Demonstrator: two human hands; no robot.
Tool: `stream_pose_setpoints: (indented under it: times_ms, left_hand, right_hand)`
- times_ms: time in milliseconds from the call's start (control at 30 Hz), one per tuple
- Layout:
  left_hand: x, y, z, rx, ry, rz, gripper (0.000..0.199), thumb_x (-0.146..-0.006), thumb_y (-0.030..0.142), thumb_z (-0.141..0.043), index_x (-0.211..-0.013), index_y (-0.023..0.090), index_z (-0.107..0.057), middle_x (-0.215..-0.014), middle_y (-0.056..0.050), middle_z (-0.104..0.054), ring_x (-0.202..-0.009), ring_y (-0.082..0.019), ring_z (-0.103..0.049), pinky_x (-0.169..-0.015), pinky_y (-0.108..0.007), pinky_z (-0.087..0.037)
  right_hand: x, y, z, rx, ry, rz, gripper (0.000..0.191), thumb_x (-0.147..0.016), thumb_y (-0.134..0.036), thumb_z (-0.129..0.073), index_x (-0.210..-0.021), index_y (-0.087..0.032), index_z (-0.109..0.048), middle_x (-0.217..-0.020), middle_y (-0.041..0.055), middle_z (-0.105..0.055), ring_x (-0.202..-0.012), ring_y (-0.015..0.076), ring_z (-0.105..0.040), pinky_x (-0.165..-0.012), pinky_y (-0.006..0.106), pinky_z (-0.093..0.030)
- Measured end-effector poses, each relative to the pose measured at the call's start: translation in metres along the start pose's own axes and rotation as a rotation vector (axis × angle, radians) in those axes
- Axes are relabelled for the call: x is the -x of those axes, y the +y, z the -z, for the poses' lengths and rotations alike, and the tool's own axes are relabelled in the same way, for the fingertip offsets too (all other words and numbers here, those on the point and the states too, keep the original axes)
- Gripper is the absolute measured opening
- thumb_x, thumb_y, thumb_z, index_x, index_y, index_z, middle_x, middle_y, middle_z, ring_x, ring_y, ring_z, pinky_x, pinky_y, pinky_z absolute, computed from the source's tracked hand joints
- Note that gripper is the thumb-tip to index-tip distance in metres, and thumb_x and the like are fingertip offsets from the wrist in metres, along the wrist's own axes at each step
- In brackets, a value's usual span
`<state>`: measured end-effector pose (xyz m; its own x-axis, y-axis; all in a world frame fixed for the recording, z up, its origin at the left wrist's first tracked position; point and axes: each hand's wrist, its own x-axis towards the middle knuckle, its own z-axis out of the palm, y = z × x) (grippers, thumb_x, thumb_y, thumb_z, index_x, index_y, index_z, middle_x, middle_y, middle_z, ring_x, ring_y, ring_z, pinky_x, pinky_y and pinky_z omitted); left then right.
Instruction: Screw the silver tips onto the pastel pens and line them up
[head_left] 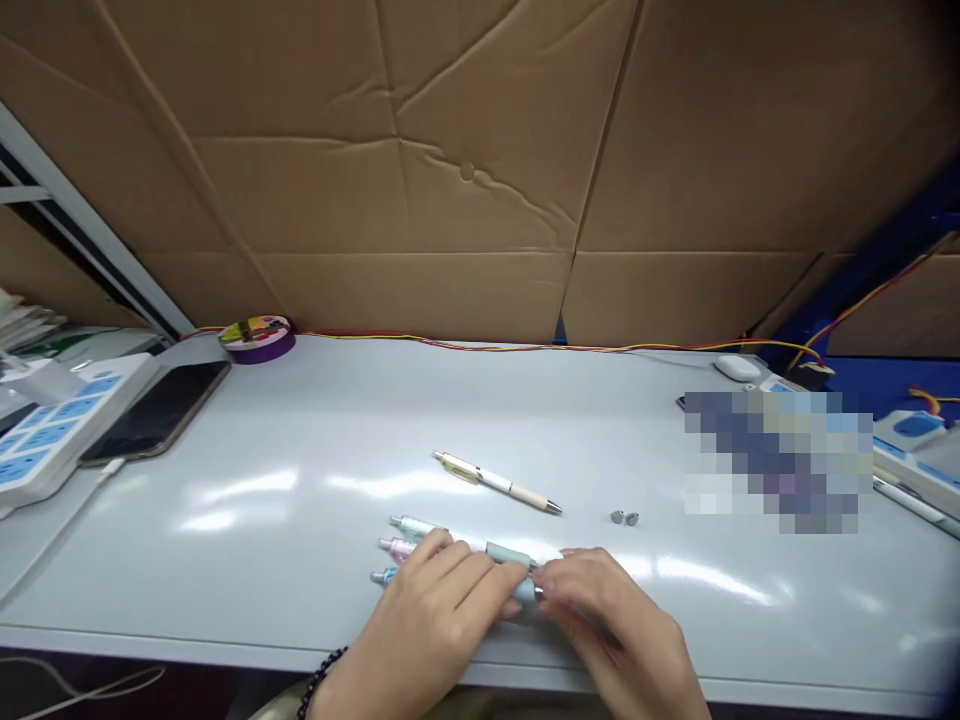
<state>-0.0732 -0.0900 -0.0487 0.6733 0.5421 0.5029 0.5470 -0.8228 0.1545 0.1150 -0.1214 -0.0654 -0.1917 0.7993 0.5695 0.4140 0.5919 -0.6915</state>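
Near the table's front edge, my left hand [442,610] lies over several pens, its fingers curled round them. Clicker ends of a green pen [416,526], a pink pen [397,548] and a blue pen [382,576] stick out to its left. My right hand [611,610] pinches at the tip end of the pens, fingertips together by the blue pen's metal tip. Behind the hands lies a cream pen [499,483], slanting down to the right, touched by neither hand. Two small grey pieces [624,518] sit right of it. My fingers hide the pens' middles.
On the left are a phone [157,412] with a white cable, a power strip [60,425] and a purple tape roll [258,340]. At the right are a white mouse [737,368] and a blurred-out patch. Cardboard [465,220] stands behind.
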Motion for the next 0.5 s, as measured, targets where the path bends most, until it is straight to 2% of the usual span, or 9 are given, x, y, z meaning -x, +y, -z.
stream_pose_setpoints:
  times_ms: [100, 167, 200, 267, 367, 500]
  left_hand:
    - [0.0008, -0.0008, -0.0001, -0.007, 0.002, -0.023, 0.025, -0.098, 0.009, -0.032, -0.097, 0.015, -0.056, -0.068, 0.001, -0.058, -0.06, -0.014, -0.053, -0.059, -0.029, -0.035]
    - [0.0026, -0.001, -0.0005, -0.005, -0.009, -0.02, 0.025, -0.098, 0.009, -0.031, -0.099, 0.015, -0.056, -0.068, 0.001, -0.058, -0.06, -0.015, -0.053, -0.059, -0.029, -0.036]
    - [0.0036, -0.001, -0.0007, -0.002, -0.017, -0.015, 0.026, -0.098, 0.01, -0.031, -0.099, 0.015, -0.056, -0.068, 0.0, -0.058, -0.06, -0.015, -0.053, -0.059, -0.029, -0.037]
    - [0.0054, -0.0009, -0.0011, 0.001, -0.038, -0.004, 0.025, -0.098, 0.012, -0.032, -0.098, 0.015, -0.056, -0.07, -0.001, -0.059, -0.062, -0.016, -0.054, -0.06, -0.03, -0.039]
    - [0.0063, -0.0008, -0.0012, 0.001, -0.049, 0.001, 0.024, -0.098, 0.014, -0.033, -0.097, 0.015, -0.057, -0.071, -0.001, -0.059, -0.062, -0.017, -0.055, -0.058, -0.03, -0.039]
    - [0.0063, -0.0014, -0.0006, 0.013, -0.036, 0.01, 0.025, -0.098, 0.013, -0.032, -0.099, 0.015, -0.057, -0.07, -0.001, -0.058, -0.061, -0.017, -0.054, -0.055, -0.029, -0.039]
  right_hand:
    - [-0.0029, -0.0014, 0.0022, 0.018, -0.048, 0.018, 0.018, -0.088, -0.012, -0.055, -0.097, -0.027, -0.055, -0.085, -0.0011, -0.069, -0.077, 0.0165, -0.064, -0.079, 0.029, -0.051]
    - [-0.0038, -0.0029, 0.0033, 0.046, -0.075, -0.003, 0.016, -0.088, -0.026, -0.058, -0.104, -0.027, -0.054, -0.086, 0.0005, -0.068, -0.077, 0.0169, -0.064, -0.072, 0.027, -0.052]
    - [-0.0036, -0.0035, 0.0033, 0.074, -0.078, -0.016, 0.022, -0.089, -0.033, -0.057, -0.109, -0.026, -0.054, -0.086, 0.0016, -0.068, -0.077, 0.0174, -0.064, -0.069, 0.027, -0.053]
    - [-0.0022, -0.0042, 0.0024, 0.142, -0.066, -0.041, 0.028, -0.091, -0.039, -0.051, -0.115, -0.024, -0.052, -0.084, 0.0028, -0.068, -0.073, 0.0171, -0.064, -0.065, 0.026, -0.053]
    - [-0.0004, -0.0047, 0.0008, 0.167, -0.073, -0.072, 0.017, -0.094, -0.024, -0.047, -0.109, -0.026, -0.056, -0.078, -0.0001, -0.066, -0.067, 0.0138, -0.063, -0.063, 0.023, -0.052]
    - [-0.0018, -0.005, 0.0013, 0.059, -0.082, -0.073, 0.02, -0.09, -0.012, -0.05, -0.102, -0.027, -0.057, -0.079, -0.0014, -0.065, -0.069, 0.0132, -0.062, -0.062, 0.021, -0.051]
